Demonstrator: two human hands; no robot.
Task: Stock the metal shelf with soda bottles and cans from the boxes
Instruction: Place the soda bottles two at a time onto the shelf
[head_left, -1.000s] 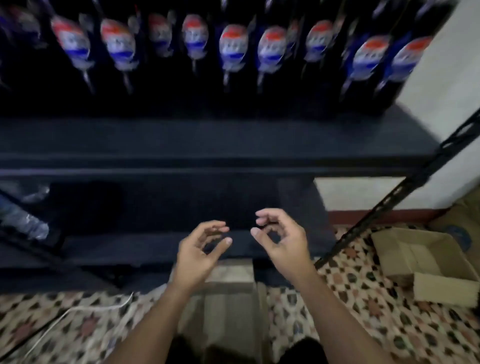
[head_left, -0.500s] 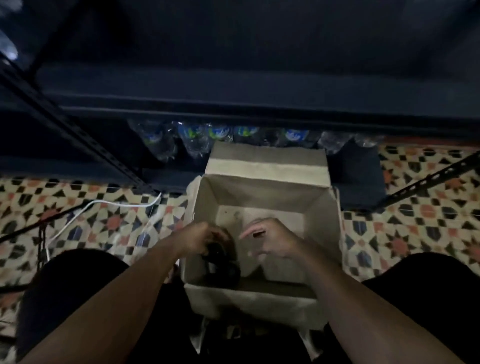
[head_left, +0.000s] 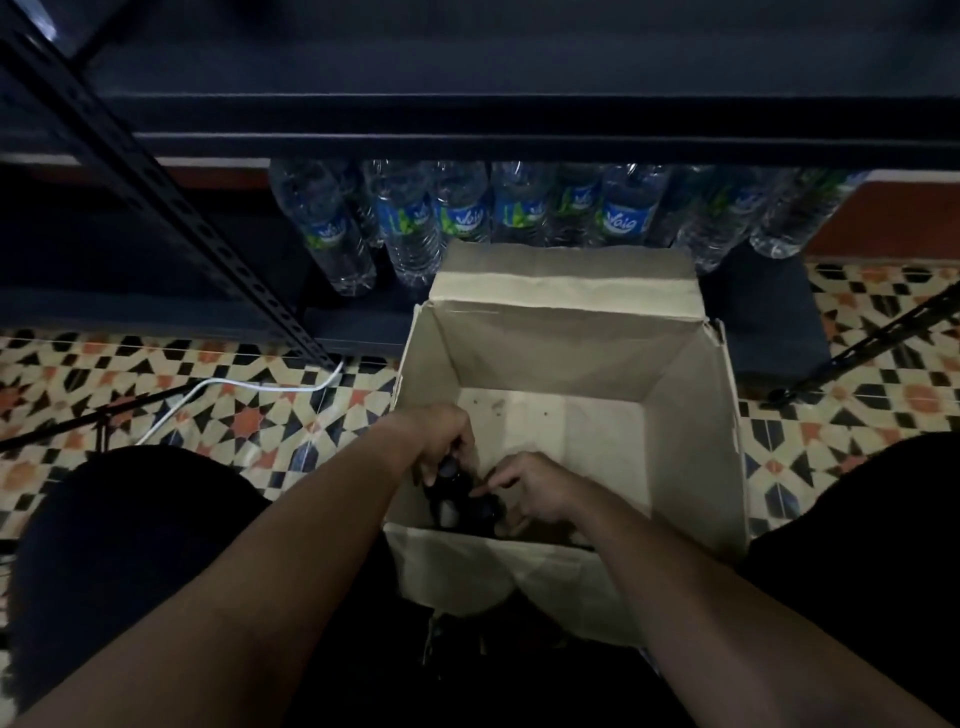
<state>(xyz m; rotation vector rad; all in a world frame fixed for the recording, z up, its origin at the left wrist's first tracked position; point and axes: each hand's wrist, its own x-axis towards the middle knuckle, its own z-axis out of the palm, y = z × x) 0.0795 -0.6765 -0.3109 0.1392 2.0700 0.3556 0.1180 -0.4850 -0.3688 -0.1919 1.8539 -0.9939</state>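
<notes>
An open cardboard box (head_left: 680, 415) stands on the floor between my knees, against the dark metal shelf (head_left: 519, 119). Both hands reach into its near left corner. My left hand (head_left: 441, 441) is closed over the top of a dark soda bottle (head_left: 448, 491). My right hand (head_left: 530, 488) has its fingers on a second dark bottle (head_left: 488, 512) right beside it; how firmly it grips is hard to tell in the dim light. The rest of the box floor looks bare.
Several clear water bottles (head_left: 410, 228) with blue labels fill the shelf's lowest level behind the box. A slotted shelf post (head_left: 171, 208) slants at left, another brace (head_left: 883, 332) at right. A white cable (head_left: 234, 387) lies on the patterned tile floor (head_left: 156, 415).
My view dropped from the upper shelf of cola bottles to the box. Both empty hands went down into it; my left closed on a bottle, my right shifted onto a second one.
</notes>
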